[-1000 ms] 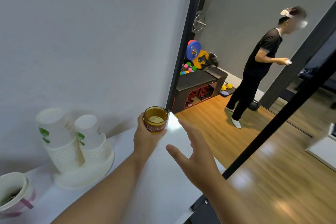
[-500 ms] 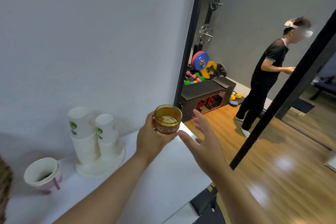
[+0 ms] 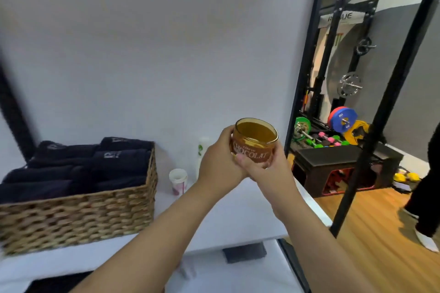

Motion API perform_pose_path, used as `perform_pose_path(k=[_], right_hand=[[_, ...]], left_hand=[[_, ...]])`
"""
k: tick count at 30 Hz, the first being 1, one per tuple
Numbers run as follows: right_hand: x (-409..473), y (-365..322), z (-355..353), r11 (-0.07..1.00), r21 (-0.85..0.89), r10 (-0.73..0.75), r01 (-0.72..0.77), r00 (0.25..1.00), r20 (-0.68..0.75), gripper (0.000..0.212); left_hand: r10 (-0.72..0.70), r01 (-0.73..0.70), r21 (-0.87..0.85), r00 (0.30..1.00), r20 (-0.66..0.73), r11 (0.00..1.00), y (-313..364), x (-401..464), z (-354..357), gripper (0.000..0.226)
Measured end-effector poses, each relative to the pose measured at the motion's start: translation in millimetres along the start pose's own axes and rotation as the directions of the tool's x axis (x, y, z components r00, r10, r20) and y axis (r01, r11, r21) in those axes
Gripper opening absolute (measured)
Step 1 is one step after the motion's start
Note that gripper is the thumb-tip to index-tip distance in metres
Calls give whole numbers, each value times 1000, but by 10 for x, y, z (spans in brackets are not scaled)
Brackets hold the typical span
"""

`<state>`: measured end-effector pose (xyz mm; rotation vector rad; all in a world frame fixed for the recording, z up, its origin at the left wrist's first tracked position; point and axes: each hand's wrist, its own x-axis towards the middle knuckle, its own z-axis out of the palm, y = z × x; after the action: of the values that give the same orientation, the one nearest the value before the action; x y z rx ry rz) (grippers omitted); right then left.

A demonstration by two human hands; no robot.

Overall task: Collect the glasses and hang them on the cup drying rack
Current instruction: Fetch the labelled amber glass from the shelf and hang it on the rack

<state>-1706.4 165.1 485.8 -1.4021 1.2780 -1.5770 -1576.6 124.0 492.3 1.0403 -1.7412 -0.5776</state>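
Observation:
An amber glass (image 3: 254,141) with white "CHOCOLAT" lettering is held upright in front of me, above the white table (image 3: 240,219). My left hand (image 3: 219,159) wraps its left side. My right hand (image 3: 269,169) cups it from below and on the right. Both hands touch the glass. No cup drying rack is in view.
A wicker basket (image 3: 78,211) of folded dark towels stands on the table at left. A small paper cup (image 3: 178,181) and a stack of paper cups (image 3: 202,154) stand behind my left hand. Black posts, gym weights (image 3: 340,119) and a person's leg (image 3: 426,197) are at right.
My right hand has closed in and now holds the glass together with the left. The view has swung left, bringing the basket into sight.

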Motion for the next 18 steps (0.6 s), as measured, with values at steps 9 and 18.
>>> perform_pose_path(k=[9, 18], right_hand=[[-962, -966, 1037, 967, 253, -66, 11, 975, 210, 82], [-2153, -1651, 2592, 918, 394, -147, -50, 879, 455, 79]], left_hand=[[-23, 58, 207, 985, -169, 977, 636, -1002, -1567, 67], [-25, 100, 272, 963, -268, 957, 845, -2403, -3532, 78]])
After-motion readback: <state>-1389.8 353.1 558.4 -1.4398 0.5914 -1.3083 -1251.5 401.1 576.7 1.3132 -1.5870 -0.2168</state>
